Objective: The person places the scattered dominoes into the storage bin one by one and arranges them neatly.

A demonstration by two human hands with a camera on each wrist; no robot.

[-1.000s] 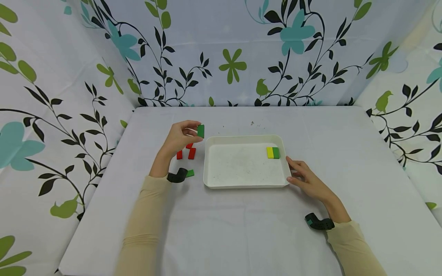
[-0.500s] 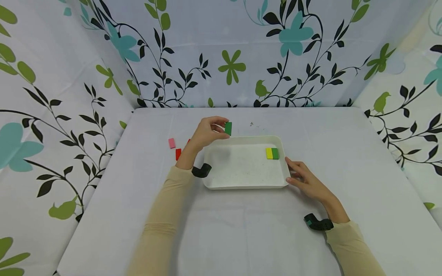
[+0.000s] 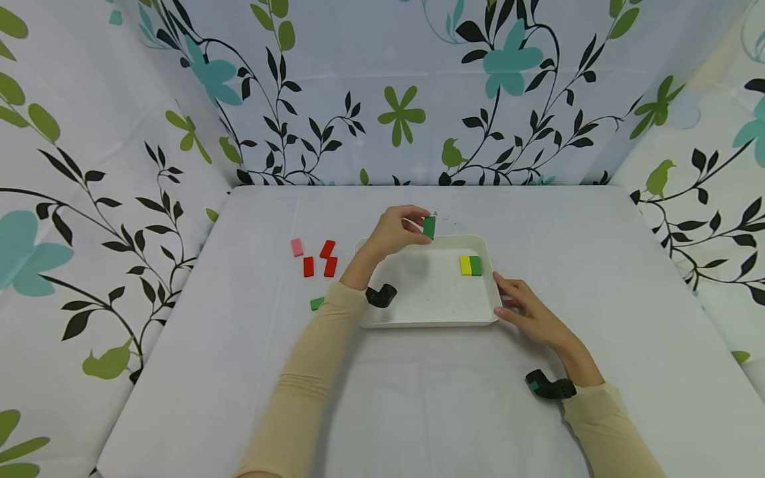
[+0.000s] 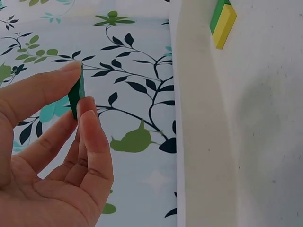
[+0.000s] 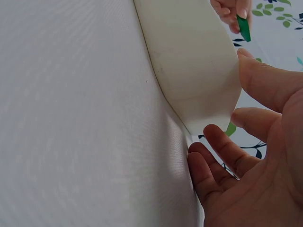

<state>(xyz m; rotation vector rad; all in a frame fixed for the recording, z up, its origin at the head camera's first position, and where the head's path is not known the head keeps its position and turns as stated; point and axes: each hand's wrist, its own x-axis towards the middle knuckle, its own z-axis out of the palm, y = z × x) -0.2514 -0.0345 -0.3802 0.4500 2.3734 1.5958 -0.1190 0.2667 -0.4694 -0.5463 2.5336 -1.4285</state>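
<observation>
My left hand (image 3: 399, 231) is over the back left part of the white tray (image 3: 418, 302), pinching a green domino-like block (image 3: 429, 228) upright between thumb and fingertips. In the left wrist view the green block (image 4: 77, 94) shows nearly edge-on. Inside the tray, near its right end, a yellow block (image 3: 465, 266) and another green block (image 3: 475, 266) lie side by side, touching. My right hand (image 3: 526, 307) touches the tray's right end with loosely bent fingers. The right wrist view shows its fingertips against the tray's outer wall (image 5: 199, 71).
Left of the tray, several red blocks (image 3: 308, 267) and a pink block (image 3: 297, 247) lie on the white table (image 3: 418, 398). One more green block (image 3: 317, 303) lies nearer, partly behind the left sleeve. A patterned cloth (image 3: 358, 66) hangs around the table.
My left hand has carried the green block rightward, from beside the tray to over it. The red and pink blocks have come into full view. My right hand stays at the tray's end.
</observation>
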